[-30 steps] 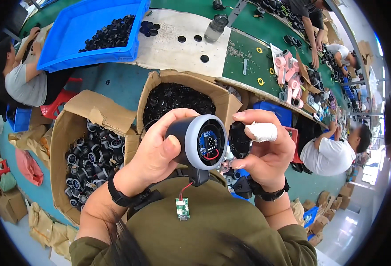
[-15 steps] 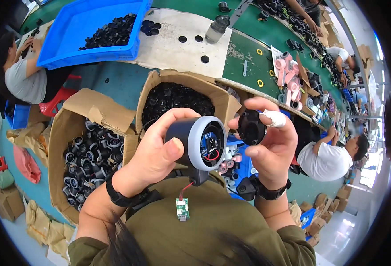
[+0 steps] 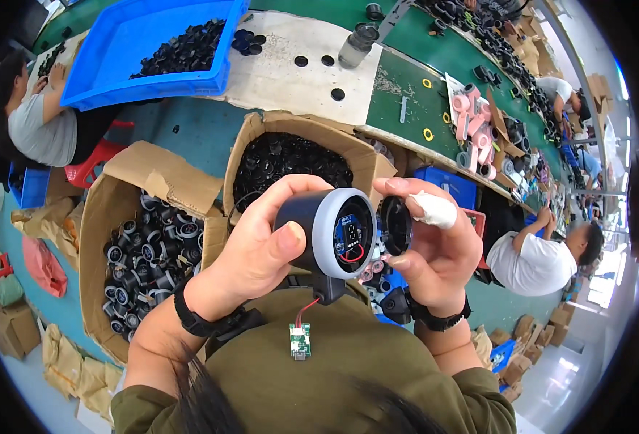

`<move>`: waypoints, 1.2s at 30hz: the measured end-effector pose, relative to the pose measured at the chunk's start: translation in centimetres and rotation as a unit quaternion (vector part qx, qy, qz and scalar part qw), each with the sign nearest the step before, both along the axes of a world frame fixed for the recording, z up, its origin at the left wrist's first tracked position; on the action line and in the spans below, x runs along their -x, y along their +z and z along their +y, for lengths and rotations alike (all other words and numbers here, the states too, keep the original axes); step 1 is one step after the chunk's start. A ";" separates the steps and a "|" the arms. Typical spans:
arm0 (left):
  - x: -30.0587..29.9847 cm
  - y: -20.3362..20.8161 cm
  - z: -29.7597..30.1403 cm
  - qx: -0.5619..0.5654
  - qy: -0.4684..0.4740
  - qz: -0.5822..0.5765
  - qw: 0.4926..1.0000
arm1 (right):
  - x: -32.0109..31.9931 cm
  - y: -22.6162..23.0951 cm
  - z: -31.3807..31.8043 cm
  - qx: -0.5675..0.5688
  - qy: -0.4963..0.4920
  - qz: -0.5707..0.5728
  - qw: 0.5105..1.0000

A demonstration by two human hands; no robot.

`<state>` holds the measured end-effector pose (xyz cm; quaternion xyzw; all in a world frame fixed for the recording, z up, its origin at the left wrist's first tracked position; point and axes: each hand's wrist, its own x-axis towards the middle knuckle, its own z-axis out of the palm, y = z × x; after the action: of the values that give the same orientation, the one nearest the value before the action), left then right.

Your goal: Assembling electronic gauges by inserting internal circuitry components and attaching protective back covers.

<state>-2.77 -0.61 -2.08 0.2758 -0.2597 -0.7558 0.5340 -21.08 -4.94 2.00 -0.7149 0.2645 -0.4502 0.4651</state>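
Left hand (image 3: 251,249) wraps the grey housing (image 3: 327,231), right hand (image 3: 432,246) pinches the black cap (image 3: 395,226). I'd line it up square, wires (image 3: 348,254) tucked.

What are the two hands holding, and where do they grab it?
Left hand grips the grey round housing around its body. Right hand pinches a black round cap by its rim.

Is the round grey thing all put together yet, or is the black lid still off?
Not yet. Wires and a display already sit inside the grey housing, held in the left hand. The right hand holds the black round cap beside its open face, not on it. A small green circuit board dangles below, unfitted.
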 end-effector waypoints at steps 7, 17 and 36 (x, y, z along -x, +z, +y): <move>-0.1 0.0 0.0 0.016 0.001 -0.016 1.000 | -0.2 0.7 -0.3 0.123 -0.009 0.107 0.987; -0.3 0.0 -0.1 0.027 -0.003 -0.030 0.999 | -0.1 0.5 -0.5 0.104 -0.002 0.076 0.992; -0.6 -0.6 -0.2 0.028 -0.016 -0.038 0.999 | -0.3 1.2 -1.4 0.077 0.083 0.133 0.985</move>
<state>-2.21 -0.81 -2.71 0.2851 -0.3055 -0.7453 0.5196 -20.74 -6.35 3.20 -0.8214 0.2286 -0.3300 0.4052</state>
